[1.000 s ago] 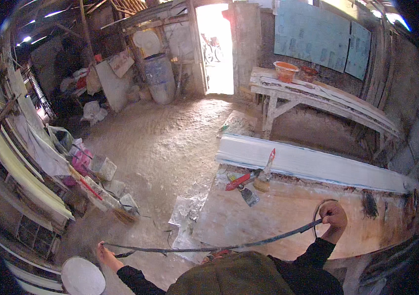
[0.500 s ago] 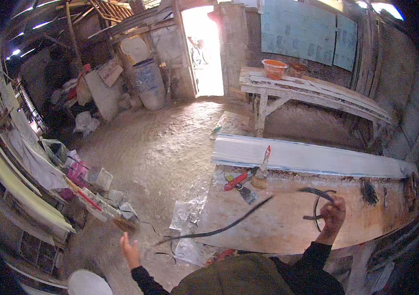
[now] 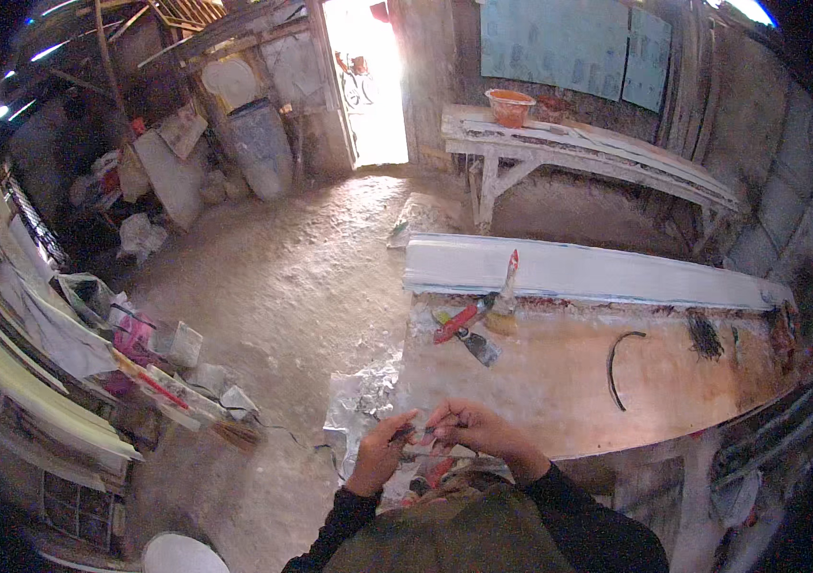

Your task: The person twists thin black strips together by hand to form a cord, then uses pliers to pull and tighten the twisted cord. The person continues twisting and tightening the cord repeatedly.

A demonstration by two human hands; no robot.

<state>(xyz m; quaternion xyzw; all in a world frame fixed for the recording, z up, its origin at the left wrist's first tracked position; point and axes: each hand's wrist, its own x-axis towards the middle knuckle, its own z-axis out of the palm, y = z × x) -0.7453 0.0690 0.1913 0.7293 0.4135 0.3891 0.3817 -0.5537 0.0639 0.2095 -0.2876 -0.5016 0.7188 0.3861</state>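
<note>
My left hand (image 3: 378, 460) and my right hand (image 3: 479, 430) are close together in front of my body, by the near left corner of the work table. Both are closed in a pinch, with short dark ends of a black strip (image 3: 402, 433) showing at the fingertips; most of it is hidden. A curved black strip (image 3: 613, 371) lies on the wooden table top (image 3: 559, 382), to the right of my hands. Beyond them lie a brush (image 3: 504, 310) with a red-tipped handle, a red-handled tool (image 3: 455, 324) and a scraper (image 3: 479, 347).
A long white panel (image 3: 578, 274) runs along the table's far side, near a bundle of dark strands (image 3: 705, 337). Behind stands a bench (image 3: 597, 164) with an orange-filled bowl (image 3: 509, 107). A blue barrel (image 3: 261, 148) stands near the bright doorway (image 3: 368, 86). Clutter lines the left.
My right hand has left the table's right part and come in toward my left hand, which moved right. One black strip now lies on the table; the long swinging strip is no longer visible stretched out.
</note>
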